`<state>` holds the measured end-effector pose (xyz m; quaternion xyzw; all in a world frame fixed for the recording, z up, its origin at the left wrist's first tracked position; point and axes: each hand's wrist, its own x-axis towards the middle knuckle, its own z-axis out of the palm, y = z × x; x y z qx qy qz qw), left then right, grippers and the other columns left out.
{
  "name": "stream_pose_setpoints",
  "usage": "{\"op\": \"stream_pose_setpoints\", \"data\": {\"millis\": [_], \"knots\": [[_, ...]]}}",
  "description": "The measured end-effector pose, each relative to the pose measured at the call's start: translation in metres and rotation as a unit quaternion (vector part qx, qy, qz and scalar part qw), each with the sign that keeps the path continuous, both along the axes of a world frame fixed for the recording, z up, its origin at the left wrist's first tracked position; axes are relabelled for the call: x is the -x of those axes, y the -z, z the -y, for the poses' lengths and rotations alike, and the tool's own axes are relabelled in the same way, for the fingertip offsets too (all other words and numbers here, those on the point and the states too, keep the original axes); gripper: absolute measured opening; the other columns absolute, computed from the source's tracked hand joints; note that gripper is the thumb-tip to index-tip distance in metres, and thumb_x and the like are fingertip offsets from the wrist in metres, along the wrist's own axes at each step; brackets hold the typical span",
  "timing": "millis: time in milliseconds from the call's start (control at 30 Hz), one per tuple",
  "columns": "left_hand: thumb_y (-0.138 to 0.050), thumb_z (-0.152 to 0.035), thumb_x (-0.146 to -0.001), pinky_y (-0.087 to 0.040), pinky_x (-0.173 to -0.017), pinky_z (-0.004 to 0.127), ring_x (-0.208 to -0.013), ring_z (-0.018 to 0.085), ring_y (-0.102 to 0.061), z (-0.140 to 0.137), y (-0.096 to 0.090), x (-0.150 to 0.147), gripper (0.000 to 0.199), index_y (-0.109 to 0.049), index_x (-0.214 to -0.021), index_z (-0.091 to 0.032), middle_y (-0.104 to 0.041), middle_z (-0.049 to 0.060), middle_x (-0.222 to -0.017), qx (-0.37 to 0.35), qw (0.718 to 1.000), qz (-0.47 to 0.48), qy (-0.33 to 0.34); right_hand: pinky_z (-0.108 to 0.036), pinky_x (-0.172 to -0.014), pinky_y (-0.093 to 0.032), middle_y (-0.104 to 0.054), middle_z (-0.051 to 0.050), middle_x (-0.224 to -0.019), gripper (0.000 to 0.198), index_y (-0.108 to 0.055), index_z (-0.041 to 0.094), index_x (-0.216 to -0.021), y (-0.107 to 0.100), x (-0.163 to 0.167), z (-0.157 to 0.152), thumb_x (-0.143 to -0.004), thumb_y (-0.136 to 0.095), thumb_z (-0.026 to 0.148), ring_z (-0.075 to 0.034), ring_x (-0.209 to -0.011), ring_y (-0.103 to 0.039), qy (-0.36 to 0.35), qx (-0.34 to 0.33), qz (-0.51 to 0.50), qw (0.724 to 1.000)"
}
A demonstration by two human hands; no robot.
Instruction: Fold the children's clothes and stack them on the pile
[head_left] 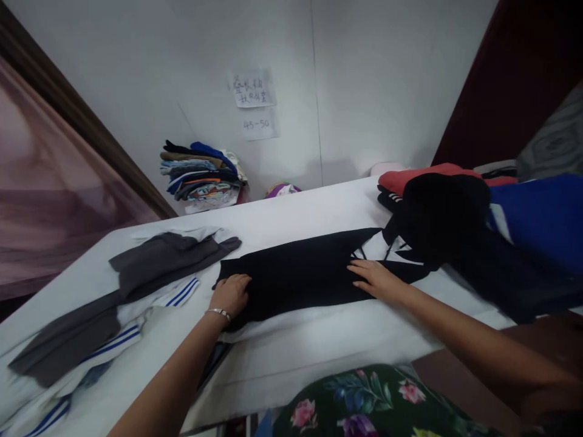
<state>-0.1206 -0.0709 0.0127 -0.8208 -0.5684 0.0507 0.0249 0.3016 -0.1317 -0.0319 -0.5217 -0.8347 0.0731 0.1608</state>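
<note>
A black hooded top point(300, 267) lies folded into a long strip across the white table. At its right end are the hood, white patches and dark cords. My left hand point(231, 295), with a bracelet on the wrist, rests on the garment's left end, fingers on the cloth and partly foreshortened. Near the hood, my right hand point(376, 279) lies on the fabric with its fingers stretched out. Neither hand lifts the cloth.
Grey and white striped garments point(159, 264) lie loosely on the left of the table point(314, 209). Beyond the far edge stands a stack of folded clothes point(203, 173). Red point(423, 176) and blue clothes point(542, 209) are heaped at right. Handwritten papers point(254, 91) hang on the wall.
</note>
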Motion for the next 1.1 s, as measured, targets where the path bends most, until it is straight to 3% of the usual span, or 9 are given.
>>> {"op": "stream_pose_setpoints", "data": {"millis": [100, 200, 333, 433, 500, 667, 800, 1033, 1100], "knots": [[-0.046, -0.007, -0.07, -0.035, -0.105, 0.048, -0.124, 0.024, -0.05, 0.002, -0.004, -0.01, 0.052, -0.062, -0.117, -0.02, -0.059, 0.007, -0.129, 0.009, 1.0, 0.023, -0.01, -0.044, -0.1, -0.04, -0.06, -0.009, -0.126, 0.039, -0.057, 0.023, -0.126, -0.017, -0.013, -0.005, -0.092, -0.044, 0.037, -0.026, -0.117, -0.054, 0.029, -0.037, -0.02, 0.999], [-0.044, -0.013, -0.077, -0.031, -0.108, 0.047, -0.126, 0.022, -0.048, 0.004, -0.003, -0.024, 0.047, -0.06, -0.121, -0.022, -0.056, 0.006, -0.133, -0.003, 0.997, 0.071, 0.017, -0.045, -0.1, -0.039, -0.06, -0.011, -0.125, 0.039, -0.058, 0.02, -0.124, -0.026, -0.033, -0.011, -0.093, -0.042, 0.037, -0.027, -0.118, -0.052, 0.093, -0.083, -0.01, 0.992], [-0.046, -0.034, -0.086, -0.035, -0.106, 0.047, -0.125, 0.025, -0.049, 0.008, 0.012, -0.035, 0.039, -0.061, -0.12, -0.021, -0.056, 0.008, -0.133, -0.017, 0.994, 0.096, 0.056, -0.048, -0.101, -0.037, -0.056, -0.011, -0.131, 0.041, -0.057, 0.021, -0.125, -0.003, -0.05, -0.006, -0.093, -0.04, 0.041, -0.028, -0.123, -0.049, 0.094, -0.043, 0.022, 0.994], [-0.046, -0.038, -0.088, -0.039, -0.103, 0.043, -0.125, 0.024, -0.049, 0.008, 0.028, -0.031, 0.04, -0.061, -0.121, -0.021, -0.056, 0.008, -0.133, -0.012, 0.992, 0.112, 0.064, -0.051, -0.105, -0.032, -0.053, -0.009, -0.136, 0.041, -0.058, 0.024, -0.124, 0.017, -0.055, 0.001, -0.094, -0.037, 0.042, -0.027, -0.127, -0.045, 0.101, -0.023, 0.019, 0.994], [-0.046, -0.039, -0.089, -0.038, -0.104, 0.044, -0.126, 0.024, -0.048, 0.008, 0.034, -0.027, 0.04, -0.06, -0.122, -0.022, -0.056, 0.008, -0.134, -0.021, 0.991, 0.119, 0.065, -0.051, -0.105, -0.033, -0.054, -0.009, -0.134, 0.04, -0.059, 0.025, -0.124, 0.019, -0.056, 0.001, -0.093, -0.039, 0.041, -0.027, -0.127, -0.046, 0.104, -0.016, 0.003, 0.994], [-0.049, -0.038, -0.088, -0.041, -0.102, 0.042, -0.12, 0.024, -0.054, 0.008, 0.028, -0.038, 0.036, -0.064, -0.115, -0.019, -0.06, 0.009, -0.128, -0.033, 0.989, 0.131, 0.053, -0.045, -0.105, -0.038, -0.057, -0.01, -0.131, 0.04, -0.058, 0.021, -0.125, -0.012, -0.039, -0.02, -0.09, -0.044, 0.035, -0.026, -0.124, -0.049, 0.109, -0.069, -0.082, 0.988], [-0.058, -0.035, -0.084, -0.041, -0.102, 0.041, -0.119, 0.024, -0.053, 0.016, 0.017, -0.072, 0.039, -0.061, -0.119, -0.019, -0.058, 0.01, -0.129, -0.077, 0.974, 0.175, 0.117, -0.041, -0.1, -0.043, -0.062, -0.007, -0.124, 0.036, -0.061, 0.022, -0.121, -0.028, -0.012, -0.036, -0.089, -0.046, 0.03, -0.023, -0.115, -0.055, 0.092, -0.07, -0.101, 0.988], [-0.064, -0.02, -0.079, -0.04, -0.101, 0.045, -0.125, 0.027, -0.045, 0.024, 0.019, -0.134, 0.055, -0.05, -0.132, -0.021, -0.045, 0.011, -0.142, -0.102, 0.961, 0.184, 0.176, -0.04, -0.093, -0.045, -0.065, -0.011, -0.114, 0.03, -0.065, 0.018, -0.113, 0.003, -0.002, -0.032, -0.088, -0.049, 0.024, -0.025, -0.106, -0.058, 0.088, -0.008, -0.015, 0.996], [-0.061, -0.017, -0.08, -0.041, -0.099, 0.044, -0.122, 0.026, -0.048, 0.022, 0.024, -0.144, 0.051, -0.052, -0.13, -0.022, -0.049, 0.01, -0.139, -0.09, 0.963, 0.176, 0.182, -0.038, -0.092, -0.045, -0.066, -0.01, -0.11, 0.027, -0.067, 0.019, -0.107, 0.009, -0.006, -0.031, -0.088, -0.049, 0.022, -0.024, -0.104, -0.058, 0.081, -0.001, -0.013, 0.997]]}}
